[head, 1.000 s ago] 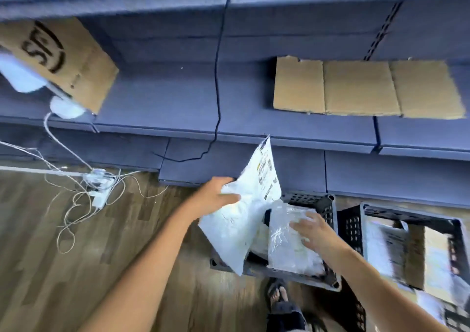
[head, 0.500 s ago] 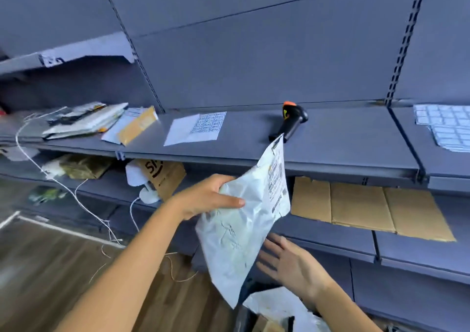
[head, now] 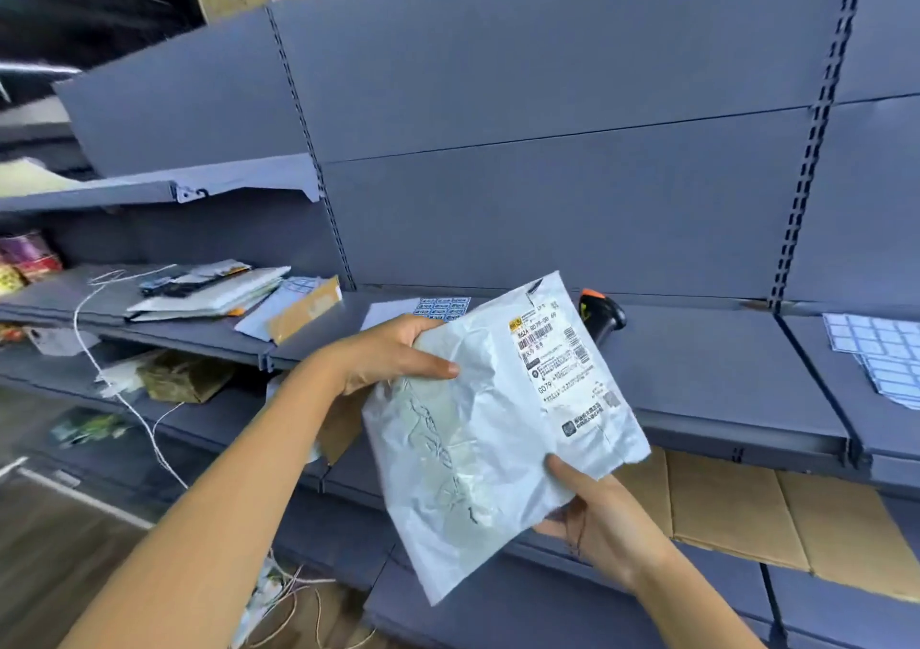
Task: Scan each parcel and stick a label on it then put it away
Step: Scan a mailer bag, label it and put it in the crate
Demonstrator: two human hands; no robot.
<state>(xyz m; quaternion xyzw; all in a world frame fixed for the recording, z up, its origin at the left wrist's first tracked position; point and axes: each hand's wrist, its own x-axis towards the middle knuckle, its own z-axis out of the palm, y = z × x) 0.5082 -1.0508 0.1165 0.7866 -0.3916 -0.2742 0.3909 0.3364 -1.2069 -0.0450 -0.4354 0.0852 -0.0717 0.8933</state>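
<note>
One parcel [head: 473,449] in play: a white poly mailer, held up in front of the middle shelf [head: 722,379], clear of it. Left hand [head: 383,355] pinches the upper left edge, thumb across the face, fingers behind. Right hand [head: 602,519] grips the lower right corner, thumb on top, fingers curled beneath. Film creased and slack; judged light and soft, contents thin and pliable, nothing brittle apparent. Surface glossy, likely slippery, so edge pinches suit it better than a flat palm. Printed waybill [head: 562,369] faces up, tilted; keep digits off its barcode. Scanner [head: 602,317] lies on the shelf just behind the parcel; sticker sheet [head: 443,306] lies there too, beyond the left hand
</note>
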